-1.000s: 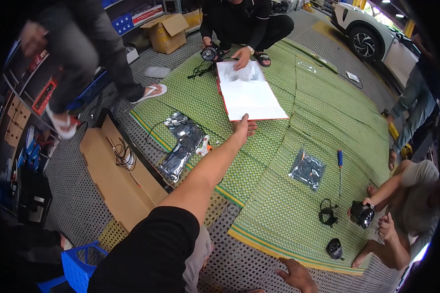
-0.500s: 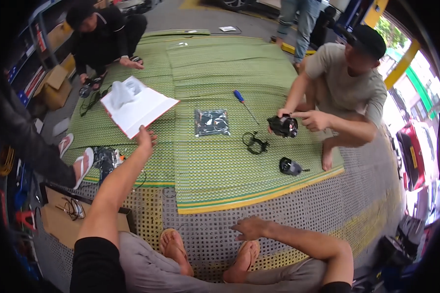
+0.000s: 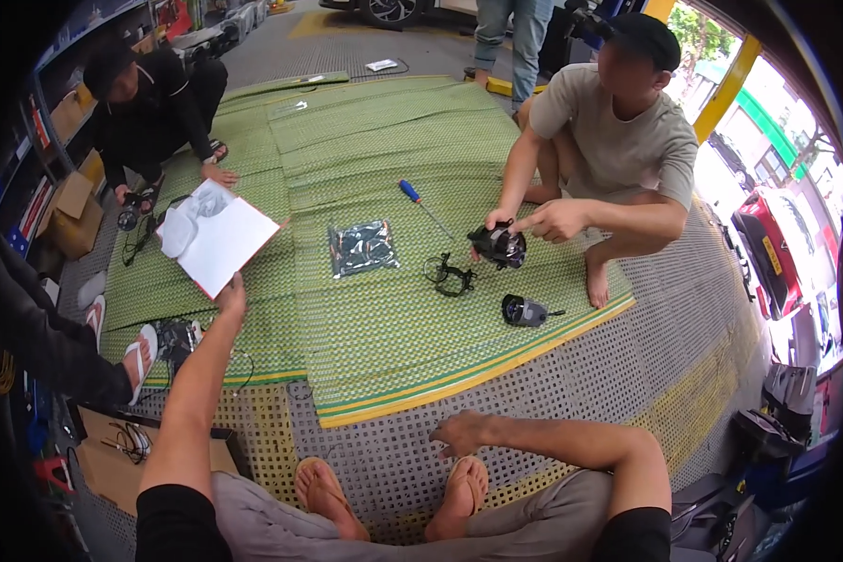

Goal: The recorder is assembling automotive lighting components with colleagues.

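Observation:
My left hand (image 3: 231,292) reaches far out to the left and grips the near edge of an open white box (image 3: 231,245) with a red rim. Pale, translucent packaging (image 3: 180,234) lies on the box's far left part. The box is tilted over the green mat (image 3: 347,375); whether it rests on the mat I cannot tell. In front of my feet, my right hand (image 3: 461,436) hangs with loose fingers apart and nothing in it. A clear bag of dark parts (image 3: 363,248) lies on the mat between my hand and a black ring-shaped bracket (image 3: 450,274).
A co-worker (image 3: 618,140) at right points at a black lamp-like unit (image 3: 498,245). Nearby lie a blue screwdriver (image 3: 410,192) and a dark cylindrical part (image 3: 525,311). Another person (image 3: 155,103) crouches at far left. A cardboard box (image 3: 112,468) stands beside my left leg.
My view has turned, so the mat sits further left. My left fingers, spread before, now close on the box edge. The far-left person's raised hand has come down onto the mat.

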{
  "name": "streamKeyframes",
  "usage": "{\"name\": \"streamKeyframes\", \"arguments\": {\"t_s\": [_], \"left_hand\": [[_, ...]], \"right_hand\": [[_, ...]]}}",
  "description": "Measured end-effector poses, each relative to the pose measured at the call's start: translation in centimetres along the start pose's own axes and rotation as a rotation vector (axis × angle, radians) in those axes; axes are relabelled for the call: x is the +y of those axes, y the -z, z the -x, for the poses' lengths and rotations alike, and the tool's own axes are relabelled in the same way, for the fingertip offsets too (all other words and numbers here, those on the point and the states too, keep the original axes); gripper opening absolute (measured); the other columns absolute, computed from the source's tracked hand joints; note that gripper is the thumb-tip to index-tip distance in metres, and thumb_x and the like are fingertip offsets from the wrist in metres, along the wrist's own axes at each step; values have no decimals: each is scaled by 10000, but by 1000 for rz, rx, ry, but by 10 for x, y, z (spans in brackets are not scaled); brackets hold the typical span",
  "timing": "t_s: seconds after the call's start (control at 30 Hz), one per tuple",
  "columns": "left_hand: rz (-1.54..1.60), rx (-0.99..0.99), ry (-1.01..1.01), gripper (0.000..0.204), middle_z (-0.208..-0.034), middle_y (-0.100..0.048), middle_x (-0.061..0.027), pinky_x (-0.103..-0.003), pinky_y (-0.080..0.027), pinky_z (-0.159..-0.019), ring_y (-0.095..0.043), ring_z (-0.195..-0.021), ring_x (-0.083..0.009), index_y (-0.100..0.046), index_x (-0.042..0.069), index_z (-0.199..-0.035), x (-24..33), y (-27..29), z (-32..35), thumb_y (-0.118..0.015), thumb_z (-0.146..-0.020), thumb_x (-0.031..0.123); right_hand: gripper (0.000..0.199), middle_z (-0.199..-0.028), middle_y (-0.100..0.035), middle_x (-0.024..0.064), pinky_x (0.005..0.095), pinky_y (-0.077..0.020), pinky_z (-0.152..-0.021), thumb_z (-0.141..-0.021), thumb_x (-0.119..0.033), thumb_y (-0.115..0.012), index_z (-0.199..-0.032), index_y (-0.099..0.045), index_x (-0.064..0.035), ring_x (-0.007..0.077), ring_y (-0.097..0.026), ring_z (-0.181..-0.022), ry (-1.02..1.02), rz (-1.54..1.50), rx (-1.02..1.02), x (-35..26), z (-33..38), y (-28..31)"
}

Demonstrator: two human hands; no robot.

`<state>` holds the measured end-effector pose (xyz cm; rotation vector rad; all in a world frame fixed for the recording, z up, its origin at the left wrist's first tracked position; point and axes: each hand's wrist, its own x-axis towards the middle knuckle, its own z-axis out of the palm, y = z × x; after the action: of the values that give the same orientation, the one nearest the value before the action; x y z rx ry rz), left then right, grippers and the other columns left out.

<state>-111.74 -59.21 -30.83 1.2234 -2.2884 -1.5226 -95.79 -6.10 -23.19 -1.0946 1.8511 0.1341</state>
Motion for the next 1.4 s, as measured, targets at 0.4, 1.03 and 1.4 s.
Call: {"name": "streamKeyframes", "arguments": {"t_s": [0.4, 1.03, 1.4], "left_hand": [[-1044, 542, -831, 68, -881, -689, -108, -422, -555, -708, -706, -855, -259, -648, 105, -924, -23, 49, 19, -589, -891, 112], [-1188, 231, -1053, 158, -1041, -601, -85, -435, -426, -888, -573, -1031, -271, -720, 100, -798, 22, 51, 33, -674, -852, 241], [-1158, 76, -998, 379, -1046, -609, -100, -436, -444, -914, -585, -1073, -286, -748, 71, -922, 56, 36, 59, -687, -883, 443]], "right_hand": [[572, -1311, -623, 197, 510, -496, -989, -946, -473, -603, -1401, -554, -130, 388, -599, -1213, -33, 27, 20, 20, -1, -18], [656, -1394, -568, 179, 488, -431, -1087, -994, -608, -468, -1497, -468, -187, 364, -535, -1311, -120, 7, -132, 20, 0, -11], [654, -1408, -568, 181, 470, -431, -1094, -991, -594, -488, -1487, -480, -168, 360, -537, -1309, -95, 84, -124, 17, -18, 8]]}}
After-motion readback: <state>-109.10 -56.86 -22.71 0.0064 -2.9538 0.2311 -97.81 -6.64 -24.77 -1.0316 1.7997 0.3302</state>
